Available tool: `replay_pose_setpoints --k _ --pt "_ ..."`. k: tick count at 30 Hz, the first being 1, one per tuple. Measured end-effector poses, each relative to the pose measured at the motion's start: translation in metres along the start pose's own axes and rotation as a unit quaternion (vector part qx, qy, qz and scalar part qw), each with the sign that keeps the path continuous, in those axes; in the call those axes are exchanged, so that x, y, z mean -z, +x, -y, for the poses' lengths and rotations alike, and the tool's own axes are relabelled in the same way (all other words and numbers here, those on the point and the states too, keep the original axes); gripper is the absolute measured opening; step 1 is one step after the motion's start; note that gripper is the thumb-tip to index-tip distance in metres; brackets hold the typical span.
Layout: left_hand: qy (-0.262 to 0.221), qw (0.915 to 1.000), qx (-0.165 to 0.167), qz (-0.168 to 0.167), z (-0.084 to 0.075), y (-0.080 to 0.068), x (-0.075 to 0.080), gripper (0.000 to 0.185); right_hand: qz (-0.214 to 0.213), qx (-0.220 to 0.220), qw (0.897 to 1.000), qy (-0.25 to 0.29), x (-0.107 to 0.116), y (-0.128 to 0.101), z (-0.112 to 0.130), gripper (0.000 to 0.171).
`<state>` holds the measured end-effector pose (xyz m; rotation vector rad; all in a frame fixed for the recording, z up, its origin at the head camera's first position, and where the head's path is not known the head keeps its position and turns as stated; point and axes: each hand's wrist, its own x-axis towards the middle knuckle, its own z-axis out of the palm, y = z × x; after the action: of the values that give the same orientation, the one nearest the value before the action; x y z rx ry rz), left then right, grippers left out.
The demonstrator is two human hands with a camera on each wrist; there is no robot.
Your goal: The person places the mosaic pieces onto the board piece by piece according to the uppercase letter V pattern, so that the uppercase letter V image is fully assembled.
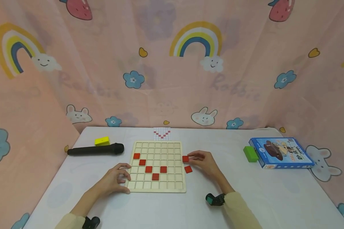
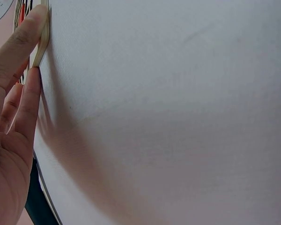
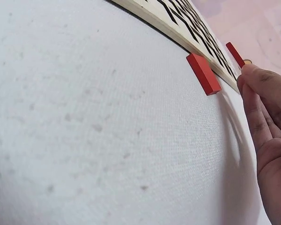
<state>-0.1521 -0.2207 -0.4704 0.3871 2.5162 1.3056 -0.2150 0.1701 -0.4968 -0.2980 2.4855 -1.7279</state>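
Observation:
A pale wooden grid board (image 1: 172,187) lies on the white table. Several red square tiles sit in its cells, stepping down from the left to a lowest tile (image 1: 155,176), with one tile (image 1: 163,169) up and to its right. My left hand (image 1: 116,179) holds the board's left edge, thumb at the near corner. Beside the right edge, my right hand (image 1: 204,162) pinches a red tile (image 3: 235,54) between thumb and fingers, raised above the table in the right wrist view. Another loose red tile (image 1: 188,169) lies on the cloth just below that hand.
A small pattern card (image 1: 161,134) with a red V lies behind the board. To the left are a black microphone (image 1: 94,150) and a yellow block (image 1: 102,141). A green block (image 1: 250,154) stands against a blue box (image 1: 283,152) at the right.

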Motion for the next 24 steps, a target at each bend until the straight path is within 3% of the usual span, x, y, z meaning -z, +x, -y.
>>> replay_pose_setpoints --k 4,12,24 --pt "0.002 1.0 0.002 -0.005 0.002 -0.002 0.001 0.038 0.01 0.004 1.0 0.004 -0.006 0.0 0.007 0.033" --pt "0.001 1.0 0.002 -0.009 0.005 -0.004 0.003 0.038 0.028 -0.003 1.0 0.009 -0.015 -0.009 0.044 0.031" --pt "0.012 0.9999 0.007 -0.008 0.008 0.003 -0.001 0.036 0.034 0.014 0.999 0.032 -0.019 0.003 0.011 0.032"
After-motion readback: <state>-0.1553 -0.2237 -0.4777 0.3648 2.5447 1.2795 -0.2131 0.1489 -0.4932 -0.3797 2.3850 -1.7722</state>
